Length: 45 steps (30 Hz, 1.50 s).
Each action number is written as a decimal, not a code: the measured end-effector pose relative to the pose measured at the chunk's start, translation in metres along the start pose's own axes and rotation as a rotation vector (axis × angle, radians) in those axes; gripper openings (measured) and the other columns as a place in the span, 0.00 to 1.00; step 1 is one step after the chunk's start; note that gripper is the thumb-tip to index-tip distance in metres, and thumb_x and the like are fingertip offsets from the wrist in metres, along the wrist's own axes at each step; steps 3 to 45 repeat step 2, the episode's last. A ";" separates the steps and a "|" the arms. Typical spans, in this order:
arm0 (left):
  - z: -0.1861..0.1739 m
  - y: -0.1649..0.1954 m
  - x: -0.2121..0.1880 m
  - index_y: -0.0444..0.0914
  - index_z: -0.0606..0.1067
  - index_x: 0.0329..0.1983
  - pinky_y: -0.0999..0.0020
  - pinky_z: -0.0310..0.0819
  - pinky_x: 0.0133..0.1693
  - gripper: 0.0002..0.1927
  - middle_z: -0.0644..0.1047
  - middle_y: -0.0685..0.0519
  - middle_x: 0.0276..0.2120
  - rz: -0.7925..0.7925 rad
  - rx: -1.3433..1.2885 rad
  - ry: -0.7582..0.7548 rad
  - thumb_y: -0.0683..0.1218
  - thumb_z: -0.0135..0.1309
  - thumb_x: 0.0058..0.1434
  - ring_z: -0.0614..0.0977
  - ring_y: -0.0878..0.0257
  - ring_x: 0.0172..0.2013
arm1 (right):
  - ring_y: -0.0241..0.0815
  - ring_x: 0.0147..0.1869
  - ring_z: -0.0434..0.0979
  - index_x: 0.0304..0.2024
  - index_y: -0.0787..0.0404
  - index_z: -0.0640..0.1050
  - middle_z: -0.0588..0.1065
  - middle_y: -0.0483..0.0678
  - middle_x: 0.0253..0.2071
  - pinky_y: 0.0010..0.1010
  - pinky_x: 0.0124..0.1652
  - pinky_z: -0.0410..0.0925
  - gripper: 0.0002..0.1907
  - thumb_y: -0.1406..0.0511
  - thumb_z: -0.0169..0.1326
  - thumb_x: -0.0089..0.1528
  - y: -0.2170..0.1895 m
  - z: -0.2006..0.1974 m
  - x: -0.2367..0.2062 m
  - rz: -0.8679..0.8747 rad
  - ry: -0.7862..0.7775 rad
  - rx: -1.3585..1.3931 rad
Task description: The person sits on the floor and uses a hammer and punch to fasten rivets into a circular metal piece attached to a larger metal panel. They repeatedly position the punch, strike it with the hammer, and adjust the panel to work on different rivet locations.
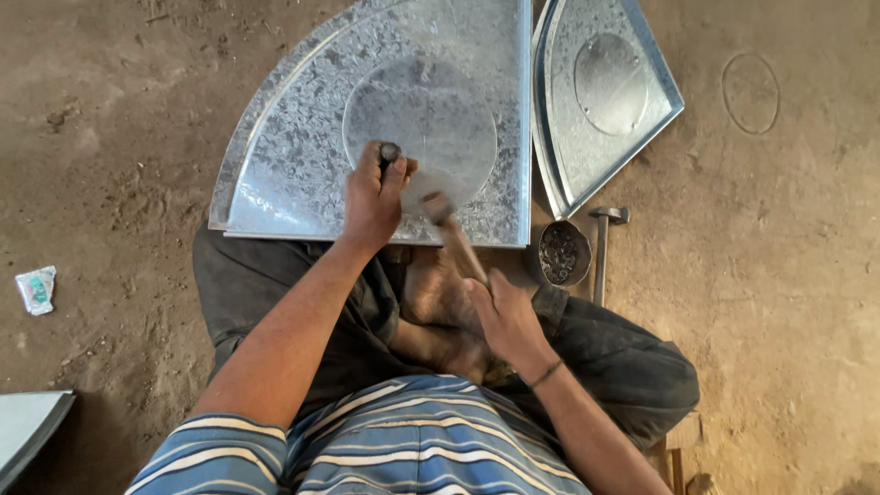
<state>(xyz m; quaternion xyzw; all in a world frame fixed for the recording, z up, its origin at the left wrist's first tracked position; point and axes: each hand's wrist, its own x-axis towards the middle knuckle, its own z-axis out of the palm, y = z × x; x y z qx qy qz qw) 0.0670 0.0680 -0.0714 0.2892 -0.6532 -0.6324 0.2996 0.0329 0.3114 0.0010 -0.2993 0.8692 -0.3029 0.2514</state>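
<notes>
A galvanized metal sheet (293, 137) shaped like a quarter circle lies on the dirt floor in front of my crossed legs, with a round disc outline in its middle. My left hand (371, 197) grips a short metal punch (390, 152) held upright on the sheet near the disc's edge. My right hand (504, 316) holds the wooden handle of a hammer (438, 209), whose head hovers just right of the punch, close above the sheet.
A second quarter-circle metal piece (600, 92) lies to the right. A small round tin of metal bits (561, 254) and a spare hammer (602, 252) rest beside my right knee. A crumpled wrapper (37, 290) lies left; a grey panel corner (27, 426) bottom left.
</notes>
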 end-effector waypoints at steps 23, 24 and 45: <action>-0.001 0.001 -0.002 0.37 0.70 0.46 0.67 0.78 0.38 0.06 0.85 0.51 0.36 -0.008 0.038 -0.009 0.45 0.49 0.73 0.84 0.64 0.33 | 0.49 0.23 0.75 0.33 0.63 0.74 0.74 0.55 0.21 0.41 0.27 0.67 0.23 0.50 0.50 0.68 0.015 0.006 0.006 0.101 -0.049 -0.041; -0.001 0.001 -0.002 0.37 0.70 0.46 0.67 0.78 0.38 0.06 0.85 0.51 0.36 -0.008 0.038 -0.009 0.45 0.49 0.73 0.84 0.64 0.33 | 0.49 0.23 0.75 0.33 0.63 0.74 0.74 0.55 0.21 0.41 0.27 0.67 0.23 0.50 0.50 0.68 0.015 0.006 0.006 0.101 -0.049 -0.041; -0.001 0.001 -0.002 0.37 0.70 0.46 0.67 0.78 0.38 0.06 0.85 0.51 0.36 -0.008 0.038 -0.009 0.45 0.49 0.73 0.84 0.64 0.33 | 0.49 0.23 0.75 0.33 0.63 0.74 0.74 0.55 0.21 0.41 0.27 0.67 0.23 0.50 0.50 0.68 0.015 0.006 0.006 0.101 -0.049 -0.041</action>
